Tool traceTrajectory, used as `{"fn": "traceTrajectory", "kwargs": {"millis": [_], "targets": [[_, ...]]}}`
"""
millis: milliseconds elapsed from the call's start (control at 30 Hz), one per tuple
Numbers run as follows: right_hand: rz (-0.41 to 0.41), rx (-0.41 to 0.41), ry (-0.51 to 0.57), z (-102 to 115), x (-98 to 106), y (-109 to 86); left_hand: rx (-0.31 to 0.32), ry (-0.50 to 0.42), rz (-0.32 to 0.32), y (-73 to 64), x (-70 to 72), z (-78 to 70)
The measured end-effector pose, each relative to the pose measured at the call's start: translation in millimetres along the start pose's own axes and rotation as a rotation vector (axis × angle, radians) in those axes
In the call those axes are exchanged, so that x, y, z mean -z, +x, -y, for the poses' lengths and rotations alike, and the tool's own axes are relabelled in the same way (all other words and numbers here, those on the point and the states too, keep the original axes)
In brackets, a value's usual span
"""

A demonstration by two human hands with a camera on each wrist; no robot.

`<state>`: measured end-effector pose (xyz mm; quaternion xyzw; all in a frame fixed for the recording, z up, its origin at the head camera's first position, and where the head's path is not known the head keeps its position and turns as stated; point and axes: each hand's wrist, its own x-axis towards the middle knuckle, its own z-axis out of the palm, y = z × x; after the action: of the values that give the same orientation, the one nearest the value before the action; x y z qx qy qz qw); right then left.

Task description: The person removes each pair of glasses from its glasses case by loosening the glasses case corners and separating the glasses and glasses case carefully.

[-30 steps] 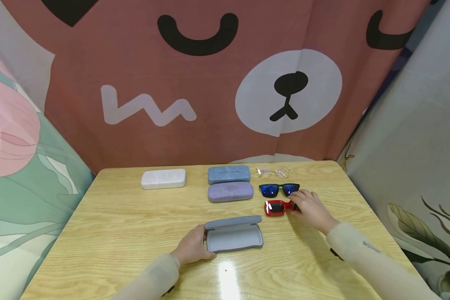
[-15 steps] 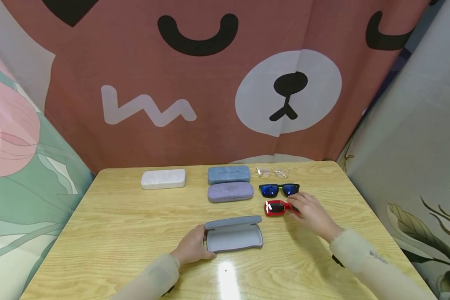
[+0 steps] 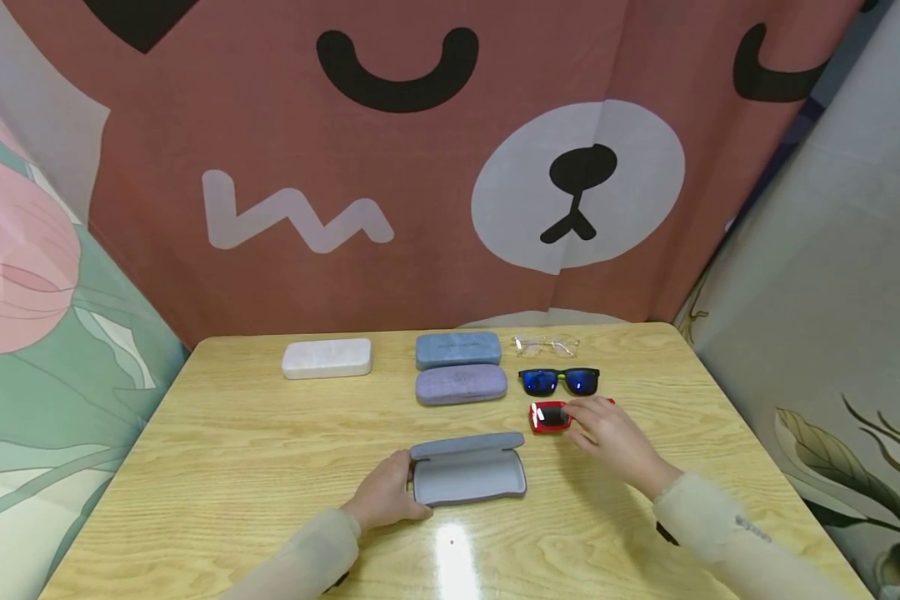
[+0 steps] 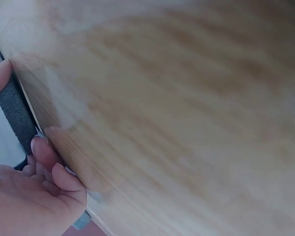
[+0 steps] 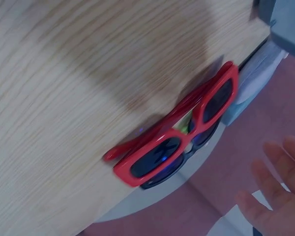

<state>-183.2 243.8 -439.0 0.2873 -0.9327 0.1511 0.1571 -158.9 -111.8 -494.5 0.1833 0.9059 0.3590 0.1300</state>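
Note:
An opened grey glasses case (image 3: 468, 477), pale inside, stands near the middle of the table. Its left end is gripped by my left hand (image 3: 386, 492), thumb at the front. The left wrist view catches only one edge of the case (image 4: 17, 110) beside the fingers. My right hand (image 3: 607, 437) hovers over red sunglasses (image 3: 547, 417), hiding their right half in the head view. From the right wrist, the red sunglasses (image 5: 155, 157) lie with temples folded, apart from the loosely spread fingers (image 5: 278, 179). Blue-lensed dark sunglasses (image 3: 558, 382) lie just behind them.
Clear-lensed glasses (image 3: 546, 346) lie at the back right of the wooden table (image 3: 232, 467). Left of the eyewear are a blue case (image 3: 457, 349) and a purple case (image 3: 461, 384), both closed. A white case (image 3: 327, 358) sits farther left. Printed cloth (image 3: 345, 292) hangs behind.
The right hand has shifted slightly left, from the red sunglasses' right end to over their middle, uncovering the blue-lensed pair. The left hand and grey case have not moved.

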Motion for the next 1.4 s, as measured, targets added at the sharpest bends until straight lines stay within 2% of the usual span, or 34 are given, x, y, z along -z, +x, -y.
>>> {"fn": "traceTrajectory", "kwargs": {"millis": [133,233,600,767,933,1067,1300,1400], "targets": [[0.08,-0.085,0.052,12,0,1.1,-0.007,0.001,-0.003,-0.2,0.2,-0.5],[0.133,-0.114,0.09,20,-1,3.8,-0.016,-0.005,-0.003,-0.6,0.4,-1.1],[0.255,-0.095,0.211,40,-16,15.3,-0.021,0.011,-0.011,-1.5,0.7,0.4],[0.272,-0.078,0.241,47,-27,18.8,-0.038,-0.011,0.006,-0.5,0.7,-0.5],[0.307,-0.042,0.279,52,-35,31.2,-0.038,-0.016,0.001,-1.0,1.3,-0.8],[0.405,-0.032,0.35,51,-40,42.4,-0.049,-0.011,-0.005,-1.5,0.5,-0.6],[0.685,-0.09,0.524,38,-46,58.4,-0.067,0.014,-0.02,-0.9,-1.4,2.1],[0.75,-0.077,0.572,35,-48,61.8,-0.066,0.025,-0.022,-0.7,-1.7,4.4]]}}
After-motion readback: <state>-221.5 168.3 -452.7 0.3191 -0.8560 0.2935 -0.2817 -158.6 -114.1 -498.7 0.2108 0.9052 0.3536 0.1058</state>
